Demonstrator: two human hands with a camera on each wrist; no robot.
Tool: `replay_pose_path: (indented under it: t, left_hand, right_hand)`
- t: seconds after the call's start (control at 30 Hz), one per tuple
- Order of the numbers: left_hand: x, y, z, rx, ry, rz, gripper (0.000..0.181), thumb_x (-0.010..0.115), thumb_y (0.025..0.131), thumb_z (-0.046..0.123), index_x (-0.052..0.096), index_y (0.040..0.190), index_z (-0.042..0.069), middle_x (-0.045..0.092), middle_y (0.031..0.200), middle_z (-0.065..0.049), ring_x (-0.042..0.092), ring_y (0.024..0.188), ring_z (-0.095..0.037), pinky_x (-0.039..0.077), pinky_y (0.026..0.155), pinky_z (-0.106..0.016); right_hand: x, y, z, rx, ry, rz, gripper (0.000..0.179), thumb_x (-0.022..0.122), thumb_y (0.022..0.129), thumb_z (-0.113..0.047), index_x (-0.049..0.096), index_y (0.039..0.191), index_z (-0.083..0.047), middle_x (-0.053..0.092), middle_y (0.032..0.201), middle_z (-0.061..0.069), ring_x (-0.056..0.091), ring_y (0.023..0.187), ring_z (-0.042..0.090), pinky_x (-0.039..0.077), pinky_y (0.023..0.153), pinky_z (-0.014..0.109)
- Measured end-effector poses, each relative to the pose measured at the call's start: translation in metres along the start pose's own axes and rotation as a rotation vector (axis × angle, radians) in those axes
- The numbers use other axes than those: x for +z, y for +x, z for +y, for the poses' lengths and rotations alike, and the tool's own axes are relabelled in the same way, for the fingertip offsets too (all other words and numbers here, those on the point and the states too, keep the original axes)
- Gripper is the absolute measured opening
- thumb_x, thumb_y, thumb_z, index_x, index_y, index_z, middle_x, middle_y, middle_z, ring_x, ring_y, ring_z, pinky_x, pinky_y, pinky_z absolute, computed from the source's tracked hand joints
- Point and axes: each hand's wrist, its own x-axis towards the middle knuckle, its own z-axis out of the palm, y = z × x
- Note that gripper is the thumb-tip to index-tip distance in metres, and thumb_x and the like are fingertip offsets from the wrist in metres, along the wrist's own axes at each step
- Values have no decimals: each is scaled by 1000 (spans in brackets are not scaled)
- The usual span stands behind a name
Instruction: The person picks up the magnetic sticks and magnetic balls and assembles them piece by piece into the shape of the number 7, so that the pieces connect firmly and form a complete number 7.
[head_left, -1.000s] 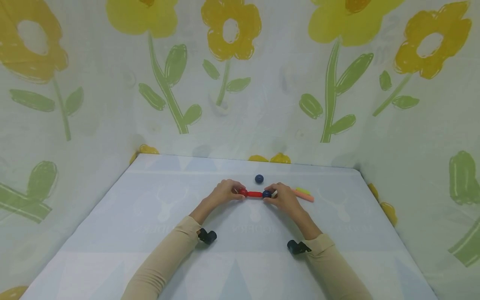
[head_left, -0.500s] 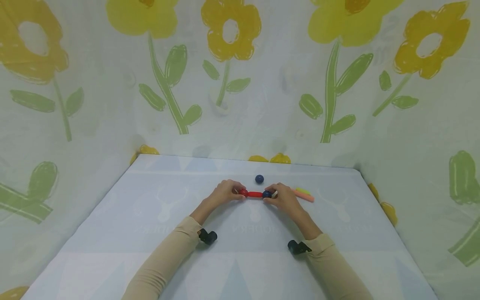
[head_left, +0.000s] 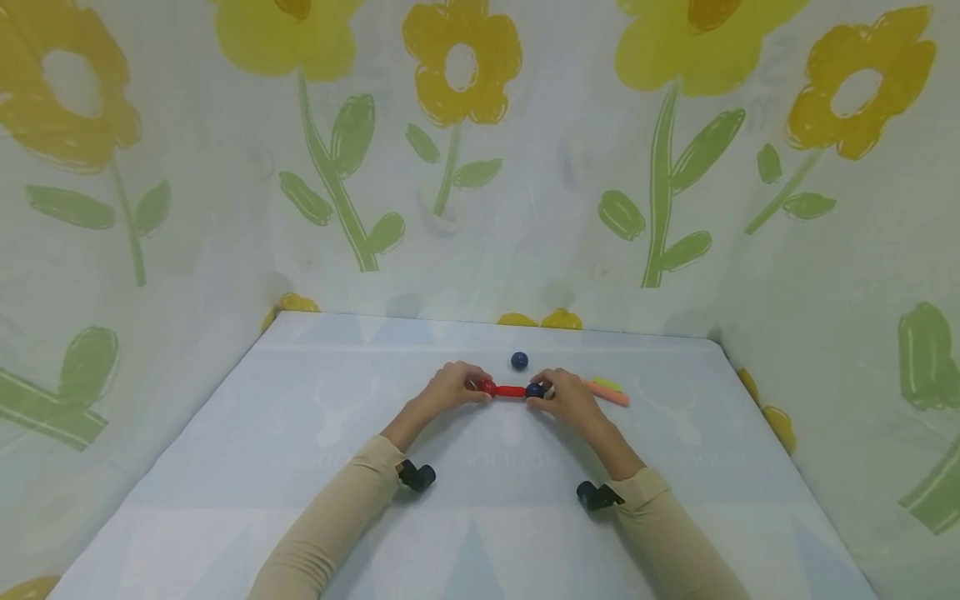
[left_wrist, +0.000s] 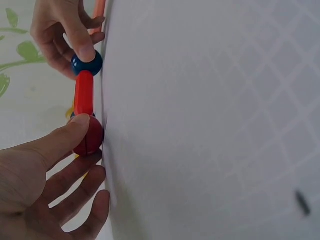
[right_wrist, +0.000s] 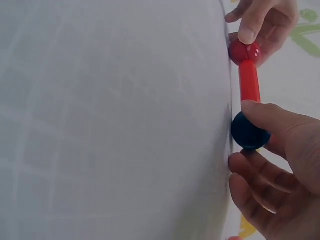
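A short red rod [head_left: 511, 391] lies between a red ball [head_left: 488, 388] on its left and a dark blue ball [head_left: 534, 390] on its right, each touching an end of it. The left hand [head_left: 453, 387] pinches the red ball between thumb and fingers, as the left wrist view also shows at the ball's near side. On the other end, the right hand [head_left: 566, 395] pinches the blue ball [right_wrist: 250, 131], its thumb close to where rod and ball meet. How deep the rod sits in either ball cannot be seen.
Another dark blue ball [head_left: 519, 361] rests on the white tablecloth [head_left: 360, 533] behind the rod. Beyond the right hand lie an orange stick [head_left: 609, 393] and a yellow stick [head_left: 607, 384], both partly hidden. A flower-printed curtain [head_left: 517, 208] stands along the table's back and sides.
Both hands keep their grip on the red and blue balls with the rod between them. The whole head view has shifted down very slightly; nothing else visibly differs.
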Motion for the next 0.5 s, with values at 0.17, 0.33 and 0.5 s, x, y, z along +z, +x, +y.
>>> replay_pose_path:
  t: [0.17,0.33,0.5]
  left_hand:
    - [0,-1,-1,10,-1,-7,38,77,85,23,70,121,14,73,112,-4,63,90,-13,55,85,-29]
    - [-1,-1,0,11,-12,-9,38,77,85,22,70,121,14,74,109,-3,62,89,-13,55,83,-28]
    - [-2,0,0,5,-16,-9,38,78,84,22,70,121,14,74,107,-2,62,87,-13,54,81,-28]
  right_hand:
    - [-3,-1,2,-9,-43,-37,44,80,82,-23,65,122,-14,68,102,7,59,89,19,55,80,33]
    - [-6,-1,10,2,-58,-52,50,79,82,-19,61,129,-14,69,101,5,60,89,19,54,81,34]
    - [-12,-3,20,-40,-74,-56,37,77,84,-16,67,120,-11,69,97,4,59,87,17,53,80,34]
